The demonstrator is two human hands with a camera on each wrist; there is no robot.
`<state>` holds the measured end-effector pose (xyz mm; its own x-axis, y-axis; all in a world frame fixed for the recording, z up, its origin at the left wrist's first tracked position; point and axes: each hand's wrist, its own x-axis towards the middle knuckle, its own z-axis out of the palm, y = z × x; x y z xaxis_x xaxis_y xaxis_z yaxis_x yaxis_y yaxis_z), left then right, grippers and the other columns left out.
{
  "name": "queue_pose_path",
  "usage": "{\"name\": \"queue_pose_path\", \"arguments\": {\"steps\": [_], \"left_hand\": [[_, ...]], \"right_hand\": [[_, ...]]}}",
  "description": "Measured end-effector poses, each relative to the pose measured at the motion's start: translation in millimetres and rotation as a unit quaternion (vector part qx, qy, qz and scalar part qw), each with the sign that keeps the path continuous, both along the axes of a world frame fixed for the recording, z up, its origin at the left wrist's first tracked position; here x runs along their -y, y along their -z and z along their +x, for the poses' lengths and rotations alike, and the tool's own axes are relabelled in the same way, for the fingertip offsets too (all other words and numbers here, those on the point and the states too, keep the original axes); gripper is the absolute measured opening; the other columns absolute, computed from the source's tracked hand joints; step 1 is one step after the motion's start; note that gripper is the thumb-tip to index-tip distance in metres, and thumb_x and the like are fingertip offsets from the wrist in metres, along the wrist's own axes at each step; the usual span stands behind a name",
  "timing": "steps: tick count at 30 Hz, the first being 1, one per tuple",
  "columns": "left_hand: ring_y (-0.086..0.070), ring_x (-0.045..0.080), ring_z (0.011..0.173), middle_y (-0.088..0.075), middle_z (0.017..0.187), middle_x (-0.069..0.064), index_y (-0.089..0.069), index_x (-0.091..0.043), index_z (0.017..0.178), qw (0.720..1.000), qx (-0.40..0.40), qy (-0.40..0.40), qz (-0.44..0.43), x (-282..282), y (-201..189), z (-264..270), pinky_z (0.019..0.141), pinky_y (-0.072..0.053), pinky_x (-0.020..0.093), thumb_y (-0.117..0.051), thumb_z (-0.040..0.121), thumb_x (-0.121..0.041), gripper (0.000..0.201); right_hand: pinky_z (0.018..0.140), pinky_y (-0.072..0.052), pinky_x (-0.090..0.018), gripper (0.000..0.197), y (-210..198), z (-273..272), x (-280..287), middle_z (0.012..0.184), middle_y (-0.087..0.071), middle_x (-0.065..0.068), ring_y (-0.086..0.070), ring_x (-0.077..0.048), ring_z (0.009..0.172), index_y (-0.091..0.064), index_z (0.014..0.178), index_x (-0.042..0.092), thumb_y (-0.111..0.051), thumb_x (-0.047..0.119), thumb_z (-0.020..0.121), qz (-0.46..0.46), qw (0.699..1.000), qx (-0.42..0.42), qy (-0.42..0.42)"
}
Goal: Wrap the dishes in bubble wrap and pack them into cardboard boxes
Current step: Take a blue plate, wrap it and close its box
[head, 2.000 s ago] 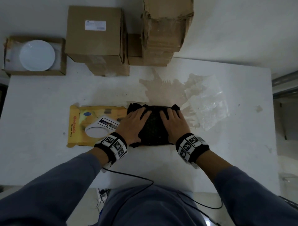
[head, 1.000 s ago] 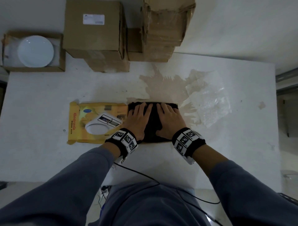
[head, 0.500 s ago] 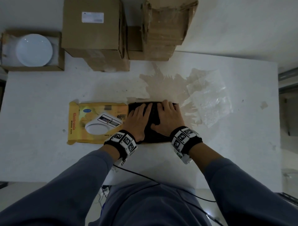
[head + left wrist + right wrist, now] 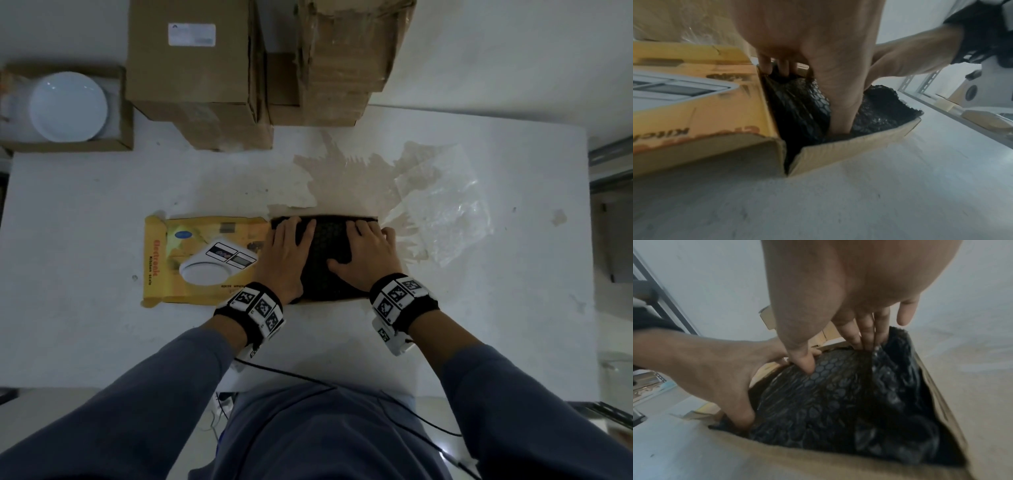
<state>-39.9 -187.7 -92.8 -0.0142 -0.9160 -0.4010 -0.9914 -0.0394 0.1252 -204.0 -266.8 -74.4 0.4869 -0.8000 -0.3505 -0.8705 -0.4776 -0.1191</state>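
At frame centre, the black bubble-wrapped bundle (image 4: 325, 253) is seated in the open cardboard box (image 4: 849, 146) on the surface (image 4: 102, 342). It is pressed beneath the left hand (image 4: 286, 255) and right hand (image 4: 368, 255), fingers extended, nothing grasped.

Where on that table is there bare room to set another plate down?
Bare table lies left of the yellow box, and along the near edge before both hands. The far side is crowded by cardboard boxes; clear plastic covers the right middle.
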Motion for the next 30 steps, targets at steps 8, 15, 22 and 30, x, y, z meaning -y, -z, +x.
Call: {"name": "queue_pose_path", "arguments": {"steps": [8, 15, 22, 30], "left_hand": [[-0.030, 0.035, 0.136, -0.022, 0.149, 0.019, 0.002, -0.018, 0.156, 0.998, -0.052, -0.015, 0.030, 2, 3, 5, 0.119, -0.018, 0.044, -0.087, 0.059, -0.038, 0.134], [-0.035, 0.033, 0.133, -0.021, 0.151, 0.015, 0.003, -0.025, 0.156, 0.996, -0.073, -0.010, 0.045, 1, 1, 15, 0.102, -0.045, 0.044, -0.092, 0.055, -0.041, 0.139], [-0.031, 0.032, 0.135, -0.019, 0.151, 0.010, -0.010, -0.029, 0.155, 0.994, -0.088, 0.051, 0.038, -5, -14, 40, 0.112, -0.033, 0.043, -0.088, 0.061, -0.043, 0.123], [-0.025, 0.036, 0.139, -0.021, 0.152, 0.018, -0.005, -0.029, 0.155, 0.996, 0.030, 0.075, 0.022, -11, -4, 31, 0.117, -0.014, 0.053, -0.085, 0.056, -0.042, 0.128]], "right_hand": [[0.121, -0.006, -0.051, 0.111, -5, -15, -2, 0.149, -0.028, -0.017, -0.027, -0.032, 0.141, -0.010, 0.152, 0.009, -0.081, 0.031, 0.070, 0.025, 0.987, -0.133, -0.088], [0.122, -0.008, -0.045, 0.115, 1, -19, -1, 0.149, -0.023, -0.022, -0.027, -0.036, 0.141, 0.001, 0.154, 0.007, -0.079, 0.025, 0.073, 0.043, 0.986, -0.123, -0.106], [0.120, -0.014, -0.046, 0.113, -19, -29, 12, 0.153, -0.021, -0.017, -0.025, -0.032, 0.142, -0.005, 0.155, 0.021, -0.080, 0.027, 0.071, 0.053, 0.976, -0.130, -0.166], [0.119, -0.015, -0.051, 0.114, -3, -35, 3, 0.153, -0.021, -0.017, -0.025, -0.031, 0.142, 0.002, 0.156, 0.025, -0.078, 0.027, 0.074, 0.007, 0.979, -0.133, -0.156]]}}
